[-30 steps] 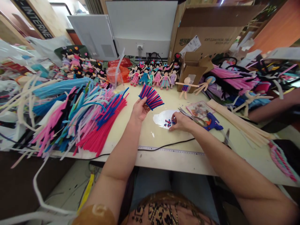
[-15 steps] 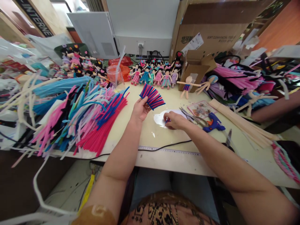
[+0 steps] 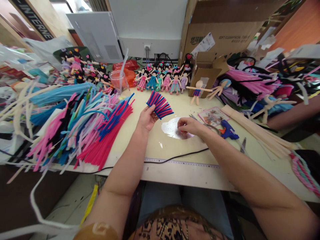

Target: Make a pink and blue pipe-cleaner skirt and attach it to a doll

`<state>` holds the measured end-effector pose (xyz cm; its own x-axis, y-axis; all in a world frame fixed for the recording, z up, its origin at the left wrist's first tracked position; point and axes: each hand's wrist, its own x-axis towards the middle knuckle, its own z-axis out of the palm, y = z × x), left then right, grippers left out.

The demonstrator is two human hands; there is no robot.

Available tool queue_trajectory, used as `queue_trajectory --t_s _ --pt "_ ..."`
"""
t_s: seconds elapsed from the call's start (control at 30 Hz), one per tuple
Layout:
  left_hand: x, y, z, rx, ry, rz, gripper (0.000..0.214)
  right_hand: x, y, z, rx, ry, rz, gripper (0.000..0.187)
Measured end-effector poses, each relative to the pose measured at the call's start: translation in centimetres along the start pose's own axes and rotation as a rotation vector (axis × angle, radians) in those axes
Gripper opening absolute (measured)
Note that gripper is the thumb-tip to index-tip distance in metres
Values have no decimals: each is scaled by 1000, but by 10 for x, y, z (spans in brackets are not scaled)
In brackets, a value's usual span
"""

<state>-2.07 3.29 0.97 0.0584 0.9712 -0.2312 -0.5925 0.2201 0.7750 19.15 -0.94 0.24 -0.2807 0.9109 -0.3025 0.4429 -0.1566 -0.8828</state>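
My left hand (image 3: pixel 148 117) is closed on the lower left corner of a fan-shaped piece of pipe cleaners (image 3: pixel 160 105), striped in blue and pink and raised above the table. Just to the right, my right hand (image 3: pixel 188 126) is pinched over a shiny silvery sheet (image 3: pixel 171 128) lying flat on the table. What its fingertips hold, if anything, is too small to tell. Beyond the right hand lie scissors (image 3: pixel 212 128), partly covered by the wrist, and a blue glue gun (image 3: pixel 228 130). A beige doll figure (image 3: pixel 197 91) with a striped body leans against a small cardboard box (image 3: pixel 207 70).
Bundles of coloured pipe cleaners (image 3: pixel 105 133) heap up on the left. Several finished dolls (image 3: pixel 162 80) stand at the back beside an orange-tinted cup (image 3: pixel 118 81). Beige pipe cleaners (image 3: pixel 257 130) lie right. A black cable (image 3: pixel 175 156) crosses a ruler strip (image 3: pixel 192 164) near the front edge.
My right hand has shifted slightly on the silvery sheet, and the blue bit seen at its fingertips no longer shows. My left hand still holds the striped piece. The view has moved slightly.
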Motion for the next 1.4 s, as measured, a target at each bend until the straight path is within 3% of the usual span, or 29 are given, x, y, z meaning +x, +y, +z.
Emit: queue_trajectory --t_s 0.1,0.17,0.33,0.4,0.47,0.5,0.6,0.67,0.77,0.83,0.93,1.03,1.17,1.3,1.4 --pt "-1 0 1 -3 6 -10 12 -1 -18 -25 168 71 -94 13" --pt "-2 0 2 -9 31 -18 12 3 -40 -52 238 199 -195 18" --pt "-2 -6 2 7 46 -76 12 38 -112 -148 214 678 -466 15" --pt "-2 -10 3 19 26 -93 14 60 -132 -184 40 963 -523 12" --pt "-3 -14 3 44 1 -119 17 82 -141 -211 -190 1124 -464 9" --pt "-4 -15 4 58 -10 -132 19 92 -140 -220 -321 1129 -383 10" --pt "-6 -19 6 79 -37 -147 25 111 -131 -229 -522 980 -174 16" --pt "-8 -21 7 88 -70 -144 29 113 -127 -223 -530 935 -133 22" --pt "-10 -22 11 115 -132 -139 33 99 -131 -201 -525 965 -131 31" --pt "-11 -23 13 124 -139 -133 34 80 -134 -178 -483 945 -222 33" --pt "-13 -23 15 132 -145 -117 35 43 -126 -131 -352 785 -377 18" --pt "-14 -23 15 159 -136 -64 35 7 -97 -80 -130 560 -407 17" --pt "-14 -27 16 209 -54 29 31 -24 -49 -23 48 454 -327 18" --pt "-17 -33 20 195 -35 91 30 -27 -19 10 108 318 -160 21" --pt "-20 -37 22 191 -23 100 32 -19 -6 20 95 389 -191 21"
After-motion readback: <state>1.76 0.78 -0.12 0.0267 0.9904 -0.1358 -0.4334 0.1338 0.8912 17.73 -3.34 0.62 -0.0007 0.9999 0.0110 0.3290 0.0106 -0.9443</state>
